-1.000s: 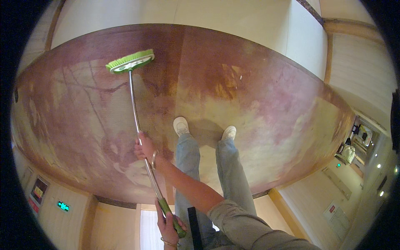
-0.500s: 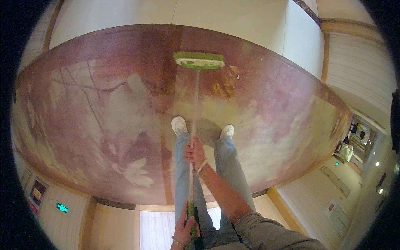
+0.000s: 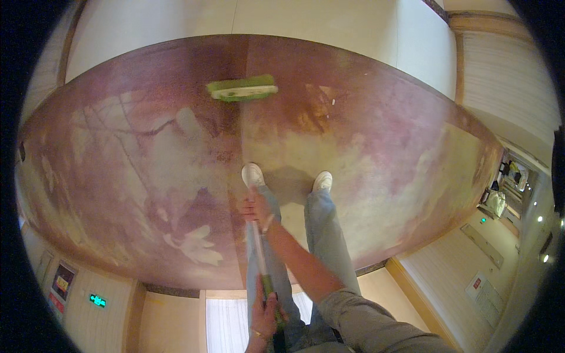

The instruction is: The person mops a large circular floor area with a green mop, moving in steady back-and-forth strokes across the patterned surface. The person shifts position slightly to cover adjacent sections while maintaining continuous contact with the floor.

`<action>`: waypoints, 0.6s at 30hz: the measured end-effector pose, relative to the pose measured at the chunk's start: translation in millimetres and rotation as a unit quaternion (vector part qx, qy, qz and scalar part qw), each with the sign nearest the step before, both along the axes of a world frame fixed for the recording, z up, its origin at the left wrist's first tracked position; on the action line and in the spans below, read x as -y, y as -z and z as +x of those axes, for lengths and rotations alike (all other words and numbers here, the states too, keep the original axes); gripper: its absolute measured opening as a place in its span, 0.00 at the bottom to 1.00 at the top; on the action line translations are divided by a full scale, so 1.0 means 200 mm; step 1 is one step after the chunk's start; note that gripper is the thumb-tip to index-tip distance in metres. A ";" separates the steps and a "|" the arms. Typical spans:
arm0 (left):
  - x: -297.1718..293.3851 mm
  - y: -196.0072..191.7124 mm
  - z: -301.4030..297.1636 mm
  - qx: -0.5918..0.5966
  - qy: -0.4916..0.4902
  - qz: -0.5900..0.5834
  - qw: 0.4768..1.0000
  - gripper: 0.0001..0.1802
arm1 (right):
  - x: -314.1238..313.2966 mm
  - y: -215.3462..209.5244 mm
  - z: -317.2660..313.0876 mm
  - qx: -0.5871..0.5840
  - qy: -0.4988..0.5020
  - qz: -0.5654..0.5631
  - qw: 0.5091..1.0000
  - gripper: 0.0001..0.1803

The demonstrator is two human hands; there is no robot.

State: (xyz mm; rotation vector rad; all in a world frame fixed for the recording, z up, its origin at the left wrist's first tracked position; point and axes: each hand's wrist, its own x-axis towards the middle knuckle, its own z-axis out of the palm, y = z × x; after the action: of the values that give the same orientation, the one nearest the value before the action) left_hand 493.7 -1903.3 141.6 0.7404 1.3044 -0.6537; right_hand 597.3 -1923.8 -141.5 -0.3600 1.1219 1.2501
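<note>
Both my hands grip the handle of a long-handled flat mop with a wide, shaggy green head and a pale middle strip. Its head lies on the patterned carpet ahead of my feet, tilted slightly and smeared by motion. My right hand is wrapped round the pale pole at about knee height, in front of my left leg. Lower in the picture, my left hand is closed round the green grip at the pole's end. Above my right hand the pole is too blurred to make out.
A small white scrap lies on the carpet right of the mop head. My white shoes stand apart behind it. A pale wall runs along the far edge. Behind me are wood-trimmed walls and a green lit sign. Bags stand far right.
The mop head has swung left across the carpet and tilted, its right end now farther away. My right hand has moved left with the pole. Both hands keep their grip, and my feet stay put.
</note>
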 end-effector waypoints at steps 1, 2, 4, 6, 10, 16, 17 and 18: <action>0.02 0.02 0.00 0.020 0.006 -0.019 1.000 0.32 | 0.12 -0.01 0.04 0.015 0.007 -0.030 0.999 0.22; 0.04 0.03 0.01 0.041 0.011 -0.035 0.998 0.32 | 0.24 -0.02 0.09 0.031 0.014 -0.058 0.998 0.22; 0.03 0.04 0.04 0.049 0.012 -0.078 0.996 0.31 | 0.34 -0.10 0.16 0.078 0.021 -0.106 0.991 0.24; -0.04 0.01 0.04 0.028 0.003 -0.136 0.990 0.30 | 0.39 -0.14 0.14 0.125 0.028 -0.135 0.983 0.25; -0.06 -0.07 -0.08 0.032 -0.023 -0.071 0.997 0.31 | 0.19 -0.23 0.06 0.015 0.032 -0.065 0.997 0.25; -0.05 -0.11 0.02 0.007 -0.124 0.122 0.985 0.32 | -0.53 -0.10 -0.12 0.025 -0.124 0.031 0.991 0.26; -0.05 -0.02 -0.04 0.020 -0.111 0.138 0.984 0.32 | -0.57 -0.01 -0.16 0.165 -0.178 -0.018 0.970 0.26; -0.06 -0.01 -0.01 0.019 -0.137 0.132 0.982 0.32 | -0.60 0.00 -0.15 0.154 -0.183 -0.015 0.971 0.25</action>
State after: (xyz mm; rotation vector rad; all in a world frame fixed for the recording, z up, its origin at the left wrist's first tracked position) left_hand 491.2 -1891.2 144.2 0.7653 1.4410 -0.2463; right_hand 567.4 -1804.3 -141.5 -0.7846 0.8297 1.4395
